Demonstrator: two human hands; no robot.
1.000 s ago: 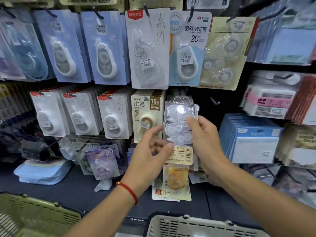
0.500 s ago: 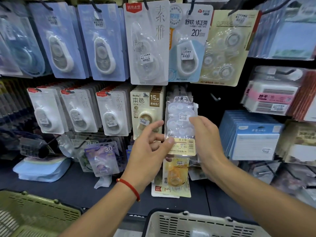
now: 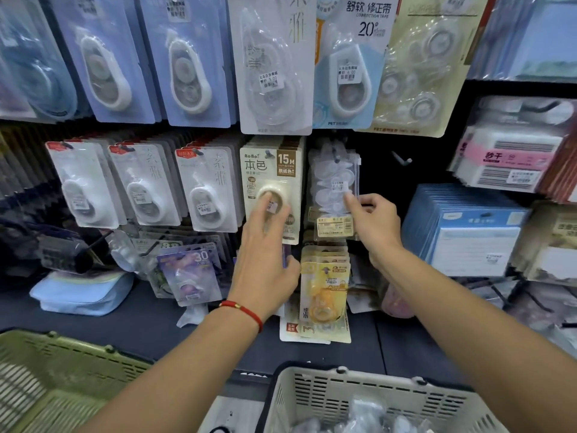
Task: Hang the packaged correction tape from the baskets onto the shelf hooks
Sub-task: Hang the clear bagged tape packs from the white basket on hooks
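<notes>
2 baskets sit at the bottom edge in front of the person: a green basket (image 3: 46,376) on the left and a white basket (image 3: 368,398) on the right with blurred clear packets lying in it. Above them the shelf wall is crowded with carded correction tapes in rows. The beige pack (image 3: 271,185) marked 15M hangs in the middle row, and just beside it on its right hangs the clear correction tape pack (image 3: 334,195), up on its hook (image 3: 335,151) at the front of a small stack. The right hand (image 3: 373,220) pinches that clear pack's right edge between thumb and forefinger. The left hand (image 3: 265,260) is spread loose with nothing in it, fingertips blurred against the front of the beige pack; a red bracelet (image 3: 242,309) circles that wrist. A bare hook (image 3: 402,159) sticks out farther right.
</notes>
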